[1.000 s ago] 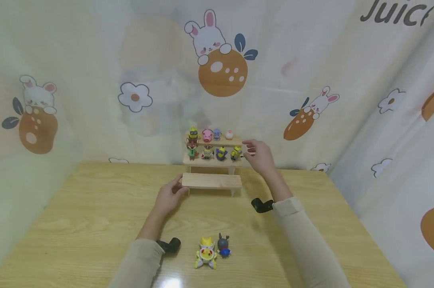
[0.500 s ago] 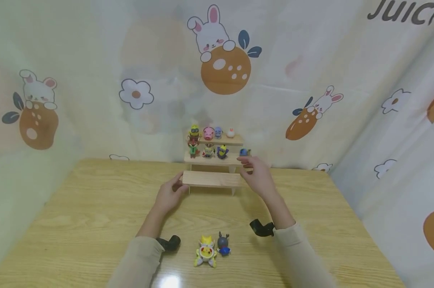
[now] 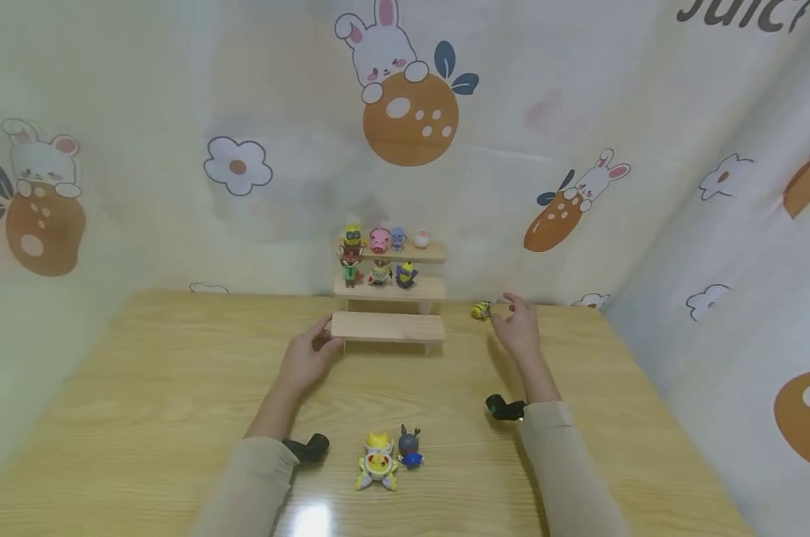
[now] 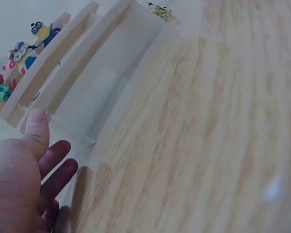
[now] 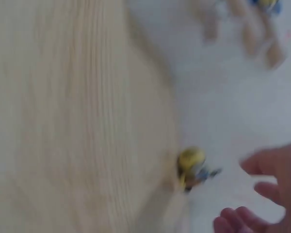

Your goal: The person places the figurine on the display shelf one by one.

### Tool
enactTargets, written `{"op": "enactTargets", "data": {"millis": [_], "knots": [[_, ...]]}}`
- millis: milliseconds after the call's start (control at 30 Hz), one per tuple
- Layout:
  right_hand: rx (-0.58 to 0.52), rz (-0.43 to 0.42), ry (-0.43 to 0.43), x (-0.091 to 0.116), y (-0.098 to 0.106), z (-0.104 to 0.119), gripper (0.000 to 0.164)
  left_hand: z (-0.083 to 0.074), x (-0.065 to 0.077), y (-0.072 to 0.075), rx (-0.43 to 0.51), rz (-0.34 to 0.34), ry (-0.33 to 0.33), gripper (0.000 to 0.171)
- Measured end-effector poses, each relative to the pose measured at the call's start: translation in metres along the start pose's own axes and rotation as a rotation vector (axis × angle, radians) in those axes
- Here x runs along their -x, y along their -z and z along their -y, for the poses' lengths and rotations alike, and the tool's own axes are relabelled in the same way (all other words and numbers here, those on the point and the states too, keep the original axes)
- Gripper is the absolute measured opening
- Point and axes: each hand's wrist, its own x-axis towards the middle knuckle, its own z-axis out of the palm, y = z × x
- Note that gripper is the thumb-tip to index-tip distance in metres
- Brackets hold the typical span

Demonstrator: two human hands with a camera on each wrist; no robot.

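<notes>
A stepped wooden display rack (image 3: 388,327) stands at the back of the table. My left hand (image 3: 306,363) is at the left end of its lowest step; in the left wrist view the thumb (image 4: 37,127) lies against that end, the other fingers loosely bent below. To the right of the rack, a yellow minion figurine (image 3: 480,310) lies on the table. My right hand (image 3: 520,332) is just right of it, fingers relaxed and holding nothing. The right wrist view, blurred, has a gap between the fingers and the figurine (image 5: 191,162).
Several figurines, among them a pink pig (image 3: 380,240) and a fox (image 3: 350,268), stand on the two upper steps. Near the front lie a yellow figurine (image 3: 378,464) and a dark antlered one (image 3: 409,447). A patterned curtain (image 3: 297,216) hangs behind the table.
The minion figurine on the right end of the middle step has come off it and down onto the table. My right hand has moved down and right. The left hand stays at the rack.
</notes>
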Motion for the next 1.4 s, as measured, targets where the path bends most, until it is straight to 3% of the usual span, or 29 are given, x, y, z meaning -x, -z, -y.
{"op": "enactTargets", "data": {"millis": [133, 300, 367, 567, 867, 1033, 1200, 1400], "knots": [[0.187, 0.195, 0.067, -0.023, -0.006, -0.008, 0.066, 0.001, 0.003, 0.006, -0.007, -0.002, 0.025, 0.061], [0.357, 0.314, 0.159, -0.034, -0.007, -0.013, 0.068, 0.001, 0.002, 0.003, 0.002, 0.02, 0.035, 0.061], [0.361, 0.325, 0.183, -0.038, -0.007, -0.015, 0.069, -0.001, 0.001, 0.001, 0.01, 0.009, 0.03, 0.061], [0.241, 0.333, 0.209, -0.045, -0.012, -0.022, 0.071, -0.003, 0.002, 0.001, 0.008, -0.006, 0.029, 0.06], [0.161, 0.281, 0.187, -0.048, -0.017, -0.036, 0.054, -0.004, 0.003, 0.002, -0.004, 0.0, 0.009, 0.061], [0.174, 0.302, 0.168, -0.043, -0.015, -0.036, 0.047, -0.005, 0.002, 0.002, -0.005, -0.003, 0.007, 0.06], [0.228, 0.361, 0.131, -0.038, -0.009, -0.025, 0.054, -0.005, 0.001, 0.003, -0.01, -0.002, 0.007, 0.061], [0.439, 0.409, 0.286, -0.037, -0.01, 0.0, 0.061, -0.001, 0.001, 0.001, -0.005, 0.003, 0.013, 0.06]]}}
